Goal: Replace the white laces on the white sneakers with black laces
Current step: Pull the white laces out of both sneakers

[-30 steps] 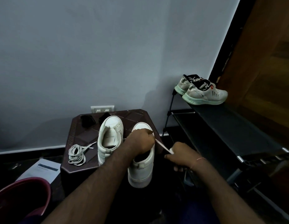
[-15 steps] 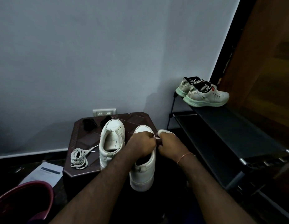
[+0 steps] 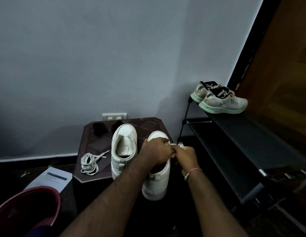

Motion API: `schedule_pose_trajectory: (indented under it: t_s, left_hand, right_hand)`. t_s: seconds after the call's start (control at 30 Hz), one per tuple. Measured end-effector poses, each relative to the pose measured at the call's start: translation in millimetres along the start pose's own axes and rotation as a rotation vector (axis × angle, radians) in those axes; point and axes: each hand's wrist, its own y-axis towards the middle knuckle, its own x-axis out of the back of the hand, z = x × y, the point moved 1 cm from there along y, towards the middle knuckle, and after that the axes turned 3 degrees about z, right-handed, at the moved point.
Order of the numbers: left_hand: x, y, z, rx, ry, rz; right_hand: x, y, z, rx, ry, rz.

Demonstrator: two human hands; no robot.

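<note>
At seven o'clock, closest to the camera, the rim of a maroon tub (image 3: pixel 29 207) curves into view, with a printed sheet (image 3: pixel 49 179) on the floor just beyond it. From six o'clock both forearms reach up to the middle. There a white sneaker (image 3: pixel 157 183) juts heel-first past the near edge of the dark counter (image 3: pixel 97 144). The left hand (image 3: pixel 155 151) lies over its top, its grip curled round the upper. Touching it at three o'clock, the right hand (image 3: pixel 184 156) has its grip pinched on a loose white lace (image 3: pixel 176 145), a short end showing above the knuckles. At nine o'clock of the hands a second sneaker (image 3: pixel 123 147) stands on the counter, toe pointing to the wall. Farther toward nine o'clock lies a coiled white lace (image 3: pixel 89 162). Two bundles of black laces (image 3: pixel 99 129) sit near the counter's far edge, at twelve o'clock of the coil, below a wall socket (image 3: pixel 114 116). At two o'clock a pair of running shoes (image 3: pixel 222 101) rests on a black shoe rack (image 3: pixel 243 142).
</note>
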Motion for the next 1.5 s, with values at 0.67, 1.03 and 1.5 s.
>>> schedule_pose_trajectory:
  t_s: [0.67, 1.03, 1.5]
  left_hand:
    - [-13, -21, 20, 0.195, -0.887, -0.378]
    - [-22, -11, 10, 0.208, -0.906, -0.559]
    - [31, -66, -47, 0.002, -1.214, -0.084]
  right_hand:
    - [8, 8, 22, 0.561, -1.032, 0.002]
    - [27, 23, 18, -0.166, 0.765, 0.129]
    - [17, -100, 80, 0.013, 0.551, 0.861]
